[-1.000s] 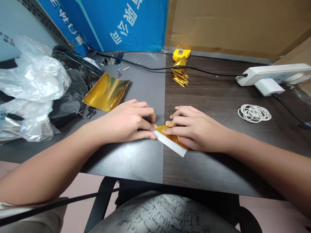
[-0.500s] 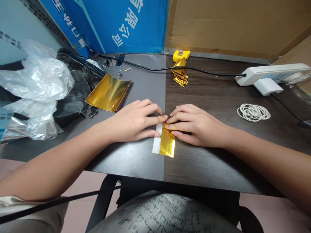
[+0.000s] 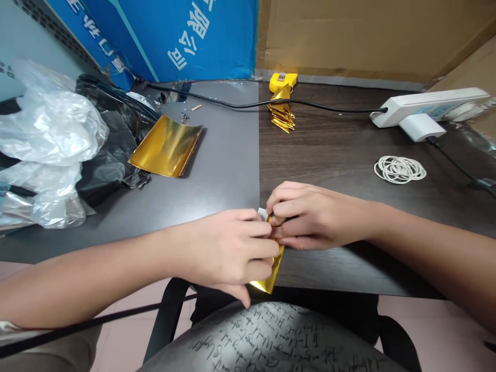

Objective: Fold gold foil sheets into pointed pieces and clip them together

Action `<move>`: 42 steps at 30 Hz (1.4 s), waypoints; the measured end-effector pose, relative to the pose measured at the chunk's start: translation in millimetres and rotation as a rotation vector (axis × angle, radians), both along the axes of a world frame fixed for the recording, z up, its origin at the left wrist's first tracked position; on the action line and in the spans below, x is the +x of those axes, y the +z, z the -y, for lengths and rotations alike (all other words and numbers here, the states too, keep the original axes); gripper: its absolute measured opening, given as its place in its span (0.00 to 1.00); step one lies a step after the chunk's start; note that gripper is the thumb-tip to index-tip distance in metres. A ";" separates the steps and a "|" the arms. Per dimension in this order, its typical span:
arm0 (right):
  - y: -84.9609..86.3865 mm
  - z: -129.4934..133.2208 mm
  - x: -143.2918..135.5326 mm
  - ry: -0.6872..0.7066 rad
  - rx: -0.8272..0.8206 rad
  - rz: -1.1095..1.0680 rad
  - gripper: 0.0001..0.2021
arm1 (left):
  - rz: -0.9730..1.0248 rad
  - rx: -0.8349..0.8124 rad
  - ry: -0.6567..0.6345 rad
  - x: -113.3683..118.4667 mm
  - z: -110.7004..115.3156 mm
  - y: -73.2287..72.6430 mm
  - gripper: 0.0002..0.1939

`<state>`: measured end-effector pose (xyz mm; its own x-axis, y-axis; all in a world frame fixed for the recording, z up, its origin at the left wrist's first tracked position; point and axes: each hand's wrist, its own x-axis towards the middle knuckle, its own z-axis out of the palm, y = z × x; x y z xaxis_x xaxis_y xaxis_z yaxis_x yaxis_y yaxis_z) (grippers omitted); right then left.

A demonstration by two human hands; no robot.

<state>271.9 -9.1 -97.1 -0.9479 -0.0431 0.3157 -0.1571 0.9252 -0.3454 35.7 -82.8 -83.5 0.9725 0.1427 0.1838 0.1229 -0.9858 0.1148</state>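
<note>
Both my hands are on a folded piece of gold foil paper point(image 3: 266, 284) at the desk's front edge; its lower end juts past the edge. My left hand point(image 3: 236, 248) covers most of it, fingers curled over the foil, thumb pointing down and apart. My right hand point(image 3: 310, 214) pinches the upper part with bent fingers. A bit of the paper's white side shows between the hands. The fold itself is largely hidden by my fingers. Farther left on the desk lies a stack of gold foil sheets point(image 3: 168, 147).
At the back, folded gold foil pieces point(image 3: 282, 114) lie beside a yellow tape measure point(image 3: 282, 81). A black cable crosses to a white power strip point(image 3: 430, 106). White rubber bands point(image 3: 400, 170) lie right; plastic bags point(image 3: 50, 124) crowd the left. Cardboard boxes point(image 3: 333, 36) stand behind.
The foil paper has come toward me, from flat on the desk to the front edge. My left hand has moved down over it, and my right hand's fingers have curled into a pinch.
</note>
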 end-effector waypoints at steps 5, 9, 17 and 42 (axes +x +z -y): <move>-0.6 3.9 -0.9 -0.022 0.052 0.006 0.16 | 0.095 0.083 0.010 1.9 3.2 1.4 0.15; -0.8 -1.9 1.2 -0.173 0.206 -0.026 0.19 | 0.063 0.072 0.090 -9.2 -11.3 9.1 0.16; -6.3 -6.5 1.8 -0.366 0.218 -0.070 0.14 | -0.058 -0.105 0.238 -23.9 -36.6 10.2 0.14; -3.0 46.6 -23.0 -0.519 -0.104 0.063 0.14 | -0.124 -0.270 0.395 -25.9 -36.1 9.6 0.16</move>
